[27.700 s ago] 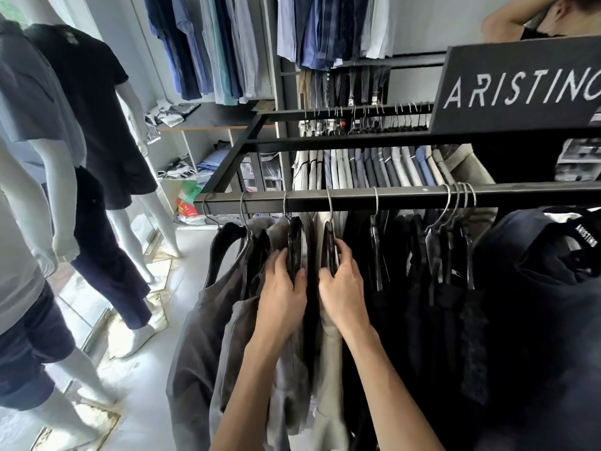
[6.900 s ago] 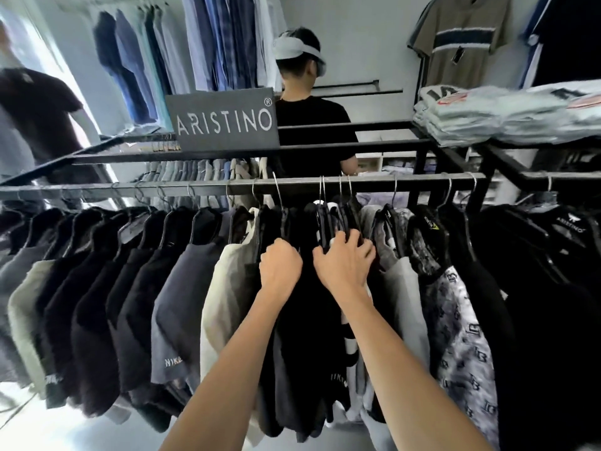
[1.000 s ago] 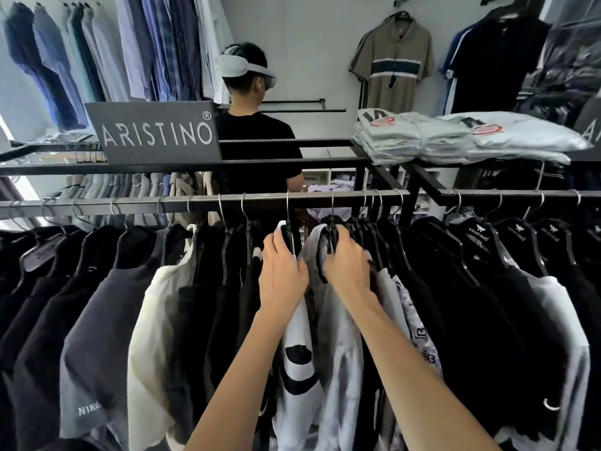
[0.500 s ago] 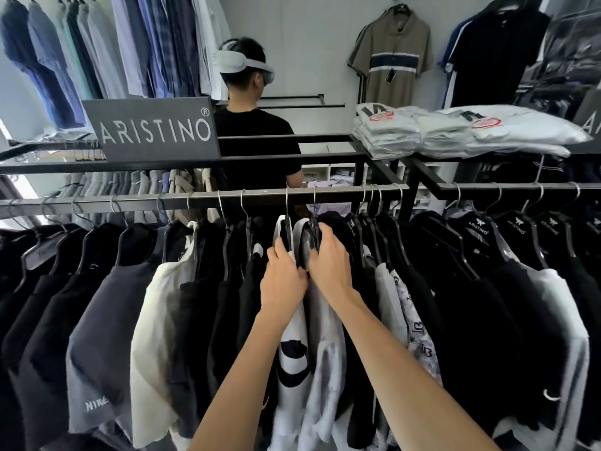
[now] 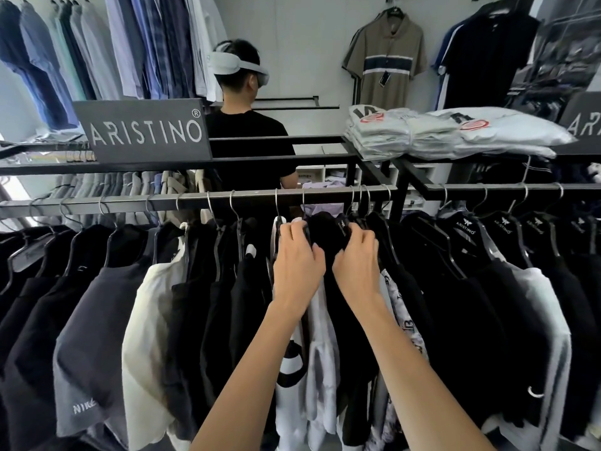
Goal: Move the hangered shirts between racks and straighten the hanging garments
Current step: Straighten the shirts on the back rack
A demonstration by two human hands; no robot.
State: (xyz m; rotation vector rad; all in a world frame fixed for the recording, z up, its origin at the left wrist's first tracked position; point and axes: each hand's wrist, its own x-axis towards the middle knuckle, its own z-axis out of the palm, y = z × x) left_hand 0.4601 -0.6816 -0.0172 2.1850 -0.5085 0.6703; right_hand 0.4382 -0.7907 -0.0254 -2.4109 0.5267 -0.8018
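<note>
At the middle of the rail (image 5: 227,198), both hands are working a black shirt (image 5: 327,231) hanging on its hanger between a white shirt (image 5: 320,336) and darker garments. Left hand (image 5: 297,265) is curling its fingers around the shirt's left shoulder, while right hand (image 5: 356,266) is gripping the right shoulder.
</note>
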